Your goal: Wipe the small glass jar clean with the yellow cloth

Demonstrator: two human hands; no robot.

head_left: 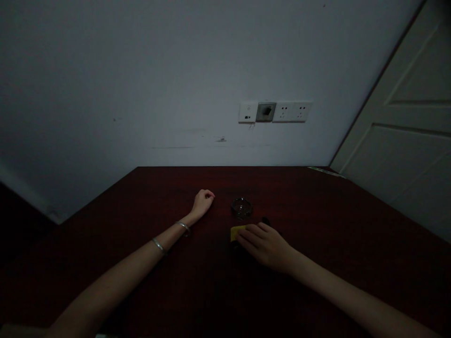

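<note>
A small yellow block-shaped thing [237, 233] lies at the middle of the dark red table. My right hand [268, 244] has its fingers closed over it from the right, hiding most of it. Just beyond stands a round clear glass ashtray [241, 207], which neither hand touches. To its left, my left hand [203, 202] rests on the tabletop with its fingers curled in and nothing visible in them. Two silver bangles circle the left wrist and forearm. Behind the right hand's knuckles, a small dark thing [265, 220] is partly hidden and too dim to name.
The dark red tabletop [169, 188] meets a pale wall [141, 84] at its far edge. Sockets and a switch panel [275, 112] sit low on that wall. A white panelled door [405, 141] borders the right side. The light is dim.
</note>
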